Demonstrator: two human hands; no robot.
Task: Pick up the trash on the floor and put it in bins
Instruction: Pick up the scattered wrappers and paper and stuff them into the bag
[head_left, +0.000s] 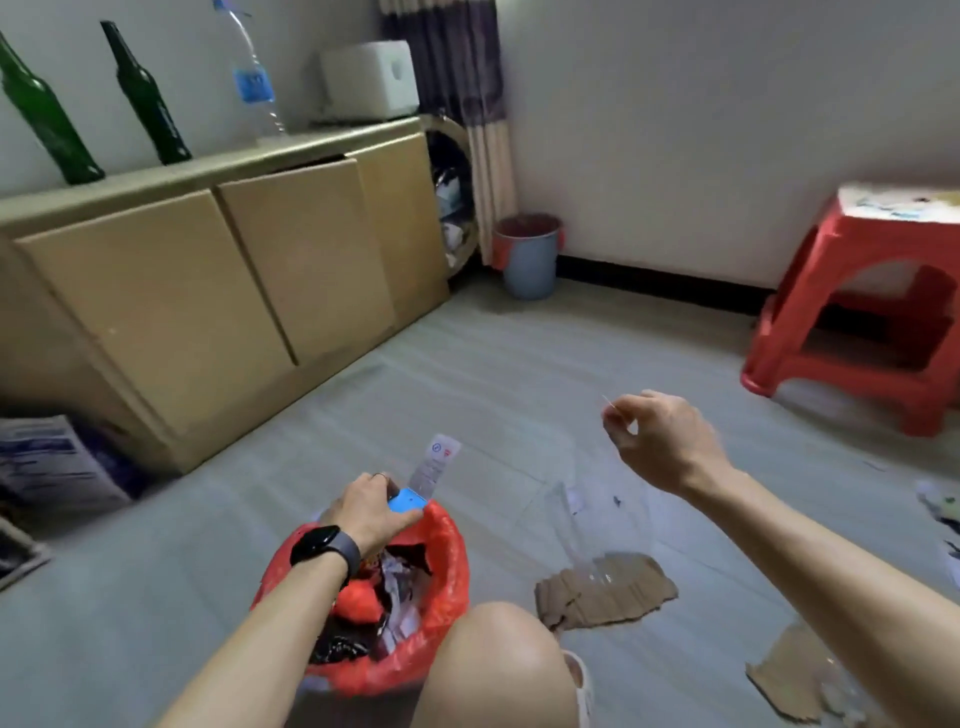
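Left hand (371, 512) gripping blue packet (410, 501), right hand (665, 441) pinching clear plastic (597, 517)

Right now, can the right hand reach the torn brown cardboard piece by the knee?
Probably yes: the torn brown cardboard piece lies unblocked just below the right hand, but that hand pinches something thin.
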